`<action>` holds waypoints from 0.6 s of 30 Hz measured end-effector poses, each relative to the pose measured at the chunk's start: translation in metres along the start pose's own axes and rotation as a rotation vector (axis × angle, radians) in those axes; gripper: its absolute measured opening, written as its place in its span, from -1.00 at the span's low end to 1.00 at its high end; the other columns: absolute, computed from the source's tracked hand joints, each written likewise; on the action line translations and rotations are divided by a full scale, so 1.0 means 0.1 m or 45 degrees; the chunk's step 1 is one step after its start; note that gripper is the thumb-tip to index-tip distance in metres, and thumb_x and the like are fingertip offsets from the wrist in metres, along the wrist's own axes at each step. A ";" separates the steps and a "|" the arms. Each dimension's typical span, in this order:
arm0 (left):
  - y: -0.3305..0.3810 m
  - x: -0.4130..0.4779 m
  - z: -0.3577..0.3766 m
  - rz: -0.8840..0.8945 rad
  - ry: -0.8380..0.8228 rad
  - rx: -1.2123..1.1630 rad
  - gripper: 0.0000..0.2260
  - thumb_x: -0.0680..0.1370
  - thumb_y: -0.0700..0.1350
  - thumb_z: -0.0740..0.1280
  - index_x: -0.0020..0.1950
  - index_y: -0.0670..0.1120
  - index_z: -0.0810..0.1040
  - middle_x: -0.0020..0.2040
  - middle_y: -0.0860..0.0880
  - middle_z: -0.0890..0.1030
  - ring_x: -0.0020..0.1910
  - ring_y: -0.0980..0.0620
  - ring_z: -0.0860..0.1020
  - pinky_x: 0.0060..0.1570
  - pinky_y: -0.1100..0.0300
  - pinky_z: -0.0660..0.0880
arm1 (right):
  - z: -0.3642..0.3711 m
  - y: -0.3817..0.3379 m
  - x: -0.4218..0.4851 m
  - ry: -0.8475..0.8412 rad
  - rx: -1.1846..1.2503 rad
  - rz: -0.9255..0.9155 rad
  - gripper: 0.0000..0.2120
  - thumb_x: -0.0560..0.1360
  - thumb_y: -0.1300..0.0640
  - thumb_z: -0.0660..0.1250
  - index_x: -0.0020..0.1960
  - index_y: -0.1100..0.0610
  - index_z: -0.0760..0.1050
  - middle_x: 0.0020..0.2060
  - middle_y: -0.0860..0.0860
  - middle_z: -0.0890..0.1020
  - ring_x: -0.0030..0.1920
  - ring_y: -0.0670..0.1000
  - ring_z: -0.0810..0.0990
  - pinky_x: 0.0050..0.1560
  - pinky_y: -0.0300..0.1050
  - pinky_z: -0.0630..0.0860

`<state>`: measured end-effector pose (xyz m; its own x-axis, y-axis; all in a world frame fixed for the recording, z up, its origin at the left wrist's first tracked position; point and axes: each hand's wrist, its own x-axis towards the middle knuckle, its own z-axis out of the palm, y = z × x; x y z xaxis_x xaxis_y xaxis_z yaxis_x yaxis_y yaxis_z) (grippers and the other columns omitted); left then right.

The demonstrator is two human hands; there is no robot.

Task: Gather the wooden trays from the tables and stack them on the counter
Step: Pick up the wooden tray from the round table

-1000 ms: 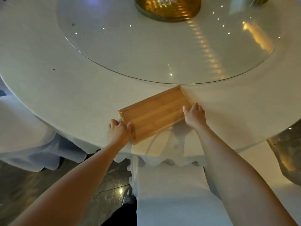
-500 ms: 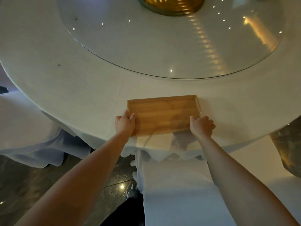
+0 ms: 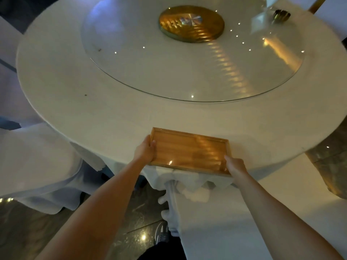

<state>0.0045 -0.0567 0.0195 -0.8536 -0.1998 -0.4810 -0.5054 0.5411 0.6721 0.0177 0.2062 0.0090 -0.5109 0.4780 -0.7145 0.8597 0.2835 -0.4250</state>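
Observation:
A rectangular wooden tray (image 3: 189,151) with a low rim is held at the near edge of the round white-clothed table (image 3: 93,109). Its near long side juts out past the table edge and it seems slightly lifted. My left hand (image 3: 145,152) grips the tray's left short end, thumb over the rim. My right hand (image 3: 234,165) grips its near right corner, fingers under the rim. The tray is empty.
A round glass turntable (image 3: 146,59) with a gold centre disc (image 3: 191,23) fills the middle of the table. White-covered chairs stand at the left (image 3: 37,158) and directly below the tray (image 3: 216,212). A small dark object (image 3: 281,15) sits at the far right.
Both hands have pulled the tray toward me, past the table edge, and turned it slightly clockwise. The view has pulled back, showing more of the table.

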 end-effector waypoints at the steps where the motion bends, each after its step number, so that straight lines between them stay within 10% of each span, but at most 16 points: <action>1: -0.03 -0.03 -0.06 0.000 -0.013 0.045 -0.61 0.64 0.00 -0.01 0.43 -0.10 0.24 0.23 -0.24 0.51 0.14 -0.25 0.52 0.01 -0.03 0.52 | 0.00 0.02 -0.04 -0.046 0.068 -0.031 -0.43 0.53 -0.10 0.18 0.36 0.31 0.34 0.31 0.23 0.47 0.26 0.26 0.46 0.29 0.06 0.39; 6: -0.15 -0.11 -0.33 -0.027 -0.007 0.185 -0.57 0.63 0.06 -0.03 0.28 -0.22 0.36 0.17 -0.26 0.53 -0.02 -0.17 0.50 0.00 -0.02 0.50 | 0.03 0.07 -0.21 -0.136 0.152 -0.145 -0.41 0.55 -0.15 0.11 0.28 0.35 0.40 0.03 0.17 0.49 -0.02 0.16 0.47 -0.04 -0.02 0.40; 18: -0.35 -0.70 -0.81 -0.034 0.316 -0.062 -0.62 0.63 0.06 -0.02 0.12 -0.23 0.37 -0.06 -0.08 0.44 -0.06 -0.03 0.41 -0.07 0.12 0.30 | 0.15 -0.27 -0.82 -0.041 0.050 -0.625 -0.41 0.58 -0.13 0.00 0.21 0.37 0.44 -0.05 0.20 0.49 0.02 0.21 0.52 0.11 0.08 0.47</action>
<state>0.0712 -0.1281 0.0755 -0.8418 -0.4110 -0.3500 -0.5283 0.4942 0.6904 0.0365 0.1466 0.0711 -0.8560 0.2699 -0.4410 0.5170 0.4369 -0.7361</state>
